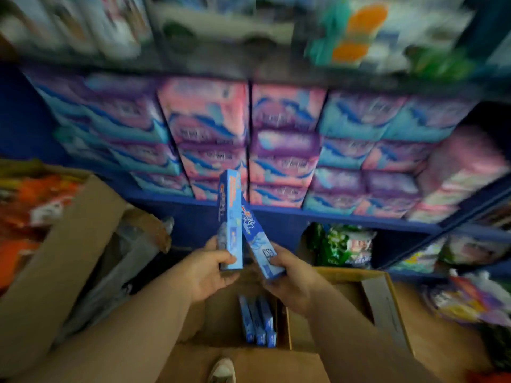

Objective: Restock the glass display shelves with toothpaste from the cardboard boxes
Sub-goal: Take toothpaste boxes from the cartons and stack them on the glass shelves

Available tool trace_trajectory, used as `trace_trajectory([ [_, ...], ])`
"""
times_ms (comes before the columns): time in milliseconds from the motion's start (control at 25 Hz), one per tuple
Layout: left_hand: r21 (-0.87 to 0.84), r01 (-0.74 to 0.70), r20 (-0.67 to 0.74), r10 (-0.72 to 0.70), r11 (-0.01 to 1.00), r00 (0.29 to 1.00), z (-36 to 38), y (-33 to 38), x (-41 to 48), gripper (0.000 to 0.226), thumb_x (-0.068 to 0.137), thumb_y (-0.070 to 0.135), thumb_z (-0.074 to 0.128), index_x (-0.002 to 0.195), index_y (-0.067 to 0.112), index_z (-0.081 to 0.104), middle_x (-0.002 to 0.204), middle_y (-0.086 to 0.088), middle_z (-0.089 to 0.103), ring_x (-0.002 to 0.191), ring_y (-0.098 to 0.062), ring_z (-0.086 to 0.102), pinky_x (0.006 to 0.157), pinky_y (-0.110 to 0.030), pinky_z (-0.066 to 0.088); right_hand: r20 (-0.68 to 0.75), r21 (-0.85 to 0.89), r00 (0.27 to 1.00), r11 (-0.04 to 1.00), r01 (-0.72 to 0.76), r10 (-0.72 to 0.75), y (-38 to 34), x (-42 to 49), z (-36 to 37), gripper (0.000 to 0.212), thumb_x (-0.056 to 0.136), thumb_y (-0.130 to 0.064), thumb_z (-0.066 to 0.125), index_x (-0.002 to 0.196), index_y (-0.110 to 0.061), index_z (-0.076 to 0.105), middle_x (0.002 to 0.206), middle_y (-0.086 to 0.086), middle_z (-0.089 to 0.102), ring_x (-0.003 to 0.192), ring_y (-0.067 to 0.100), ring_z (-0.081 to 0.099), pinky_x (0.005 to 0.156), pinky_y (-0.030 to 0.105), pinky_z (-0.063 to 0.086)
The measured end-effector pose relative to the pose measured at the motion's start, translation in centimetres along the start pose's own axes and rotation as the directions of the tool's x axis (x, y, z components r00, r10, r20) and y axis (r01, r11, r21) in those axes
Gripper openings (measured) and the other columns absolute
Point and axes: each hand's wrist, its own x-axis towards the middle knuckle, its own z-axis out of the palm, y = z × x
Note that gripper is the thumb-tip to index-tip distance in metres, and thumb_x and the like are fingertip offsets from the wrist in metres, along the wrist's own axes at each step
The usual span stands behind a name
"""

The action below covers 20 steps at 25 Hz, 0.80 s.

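left hand (pixel 208 268) grips upright toothpaste box (pixel 230 219) | right hand (pixel 290 275) grips tilted toothpaste carton (pixel 258 241) | both above open cardboard box (pixel 384 308), more cartons (pixel 258 322) inside | shelves (pixel 276 211) blurred, print unreadable

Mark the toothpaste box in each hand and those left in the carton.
Left-hand toothpaste box (pixel 231 214): head view, middle of front face.
Right-hand toothpaste box (pixel 255 239): head view, middle of face.
Remaining toothpaste boxes (pixel 257 322): head view, middle box.
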Motion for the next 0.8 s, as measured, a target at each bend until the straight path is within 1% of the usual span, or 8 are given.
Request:
trace_trajectory([
  [120,-0.057,-0.17,0.018,0.171,0.984,0.985,2.7,5.0,-7.2,0.045,0.089,-0.003,0.049,0.118,0.031,0.055,0.109,-0.005,0.064,0.094,-0.022,0.059,0.073,-0.038,0.048,0.08,-0.015,0.984,0.987,0.159,-0.157,-5.7,-6.6,4.6,0.047,0.088,0.005,0.033,0.111,-0.02,0.064,0.09,0.006,0.068,0.076,0.019,0.059,0.063,0.029,0.044],
  [200,-0.096,-0.281,0.025,0.284,0.955,0.958,4.9,8.9,-12.3,0.017,0.095,0.019,0.051,0.107,0.029,0.059,0.092,-0.001,0.068,0.084,-0.018,0.059,0.071,-0.035,0.046,0.122,-0.057,0.96,0.963,0.262,-0.253,-9.3,-10.3,8.0,0.052,0.088,0.006,0.032,0.121,-0.022,0.06,0.087,0.003,0.066,0.067,0.015,0.054,0.052,0.025,0.043],
  [280,-0.136,-0.391,0.033,0.398,0.91,0.917,7.2,12.5,-16.7,0.016,0.099,0.03,0.044,0.102,0.025,0.059,0.075,0.001,0.07,0.072,-0.017,0.059,0.063,-0.033,0.048,0.181,-0.047,0.922,0.933,0.356,-0.343,-12.5,-13.6,11.1,0.056,0.088,0.005,0.033,0.129,-0.023,0.056,0.092,0.001,0.065,0.064,0.013,0.052,0.043,0.022,0.042],
  [360,-0.163,-0.499,0.072,0.514,0.851,0.855,9.6,15.4,-20.8,0.019,0.101,0.025,0.04,0.102,0.022,0.058,0.076,-0.001,0.072,0.068,-0.019,0.062,0.055,-0.032,0.052,0.27,-0.036,0.872,0.9,0.434,-0.409,-15.2,-16.9,14.2,0.056,0.089,0.004,0.036,0.133,-0.026,0.054,0.101,0.0,0.067,0.066,0.012,0.055,0.048,0.023,0.042],
  [480,-0.218,-0.593,0.136,0.626,0.775,0.768,12.5,19.0,-26.1,0.019,0.099,0.016,0.042,0.107,0.018,0.06,0.088,-0.006,0.073,0.071,-0.021,0.068,0.061,-0.037,0.054,0.424,-0.03,0.775,0.848,0.529,-0.469,-18.5,-21.6,18.4,0.057,0.087,0.007,0.041,0.133,-0.024,0.053,0.119,0.009,0.065,0.077,0.02,0.056,0.059,0.027,0.039],
  [640,-0.191,-0.669,0.215,0.696,0.718,0.685,13.2,23.2,-30.3,0.022,0.097,0.006,0.044,0.114,0.011,0.058,0.108,-0.018,0.069,0.087,-0.033,0.069,0.07,-0.055,0.055,0.487,-0.111,0.726,0.789,0.604,-0.486,-22.9,-25.6,22.6,0.061,0.085,0.018,0.033,0.129,-0.019,0.055,0.121,0.014,0.066,0.084,0.025,0.068,0.055,0.029,0.053],
  [720,-0.159,-0.717,0.211,0.733,0.678,0.647,13.3,25.7,-31.5,0.021,0.095,0.005,0.046,0.113,0.013,0.055,0.106,-0.018,0.07,0.088,-0.035,0.067,0.073,-0.054,0.053,0.492,-0.174,0.686,0.712,0.681,-0.536,-25.4,-27.3,25.3,0.053,0.089,0.016,0.036,0.126,-0.016,0.057,0.118,0.012,0.067,0.086,0.024,0.07,0.058,0.032,0.056],
  [800,-0.149,-0.766,0.181,0.779,0.625,0.6,13.7,28.6,-32.4,0.019,0.094,0.006,0.048,0.109,0.016,0.053,0.097,-0.015,0.07,0.081,-0.032,0.066,0.071,-0.046,0.051,0.485,-0.243,0.609,0.572,0.783,-0.628,-28.7,-28.4,27.9,0.043,0.094,0.01,0.041,0.123,-0.017,0.057,0.116,0.009,0.068,0.083,0.019,0.07,0.06,0.03,0.056],
])
